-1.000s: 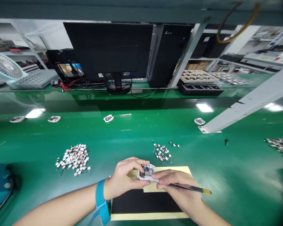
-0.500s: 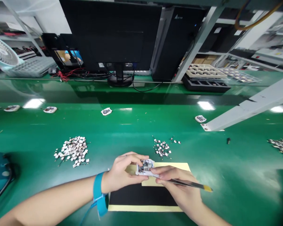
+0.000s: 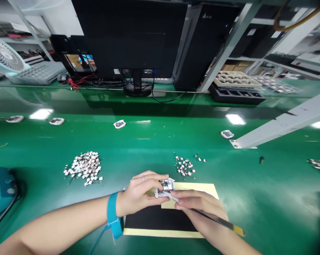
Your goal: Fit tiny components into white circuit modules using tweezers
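Note:
My left hand, with a blue wrist strap on its wrist, grips a small white housing between fingers and thumb. Circuit parts and a silvery block show inside the housing. A pair of metal tweezers with a yellow back end is in my right hand, pinched between thumb and fingers. Their tip reaches the near edge of the housing; whether it grips anything I cannot make out. Both hands are above a black mat with a pale yellow border.
A large pile of small white parts lies left, a smaller pile ahead. Similar open housings are spaced along the green bench. A slanted metal post stands right; a monitor and black computer tower stand behind.
The tweezers' tip has shifted left along the housing's near edge, and their back end has swung slightly down. The housing is tilted a little differently in my left hand. The view has shifted slightly.

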The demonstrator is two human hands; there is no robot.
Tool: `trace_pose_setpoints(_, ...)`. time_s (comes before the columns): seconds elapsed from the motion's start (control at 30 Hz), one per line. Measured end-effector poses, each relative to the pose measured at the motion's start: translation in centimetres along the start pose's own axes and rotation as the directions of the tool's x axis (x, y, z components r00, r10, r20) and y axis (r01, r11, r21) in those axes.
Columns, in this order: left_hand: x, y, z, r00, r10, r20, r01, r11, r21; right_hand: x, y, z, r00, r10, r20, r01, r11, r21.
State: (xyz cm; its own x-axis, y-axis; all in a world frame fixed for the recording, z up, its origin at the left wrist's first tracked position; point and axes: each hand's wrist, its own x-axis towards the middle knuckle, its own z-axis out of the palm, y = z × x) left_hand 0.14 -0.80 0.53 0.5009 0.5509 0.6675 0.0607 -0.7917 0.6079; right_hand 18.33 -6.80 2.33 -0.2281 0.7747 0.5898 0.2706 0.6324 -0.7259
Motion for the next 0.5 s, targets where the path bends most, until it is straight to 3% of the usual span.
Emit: trace_pose_setpoints(0.5,-0.14,-0.07,0.09,0.997,-0.071,0.033,0.073,0.996,-0.052,-0.12,0.07,0.0,0.998,0.034,-0.047,-0.033,0.999,0.024)
